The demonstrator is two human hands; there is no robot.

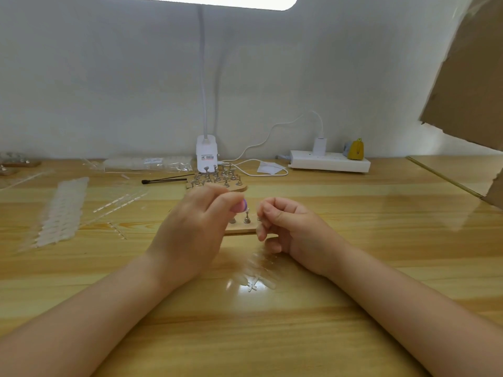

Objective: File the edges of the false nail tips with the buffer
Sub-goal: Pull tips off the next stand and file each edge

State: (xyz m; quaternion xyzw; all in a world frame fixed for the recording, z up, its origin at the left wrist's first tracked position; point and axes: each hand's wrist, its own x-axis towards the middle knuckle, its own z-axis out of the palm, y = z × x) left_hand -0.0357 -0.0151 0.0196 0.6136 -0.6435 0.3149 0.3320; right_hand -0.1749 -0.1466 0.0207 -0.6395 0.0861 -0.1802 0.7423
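**Both hands raised over small wooden stand, buffer in left**

Right now the left hand hovers above a small flat wooden stand board w/ metal pegs, fingers curled and pressed together around a pink-and-purple buffer block; only the buffer's rounded end peeks out past the fingertips. Right hand sits just right of the board, fingers curled in, thumb and forefinger pinched together. Whether a nail tip sits in that pinch is too blurred to tell.

Nearer the person than the board, a loose strip of clear false nail tips lies flat on the glossy yellow-wood table. Behind the board stands a second wooden rack of silver metal nail holders. Left of that rack lies a thin black-tipped brush. Far left of the board: long rows of translucent nail tips on strips and a clear plastic bag. Behind the rack, a white clip-on desk lamp base. Back right of the board, a white power strip w/ a white charger plugged in and a small yellow object on it.
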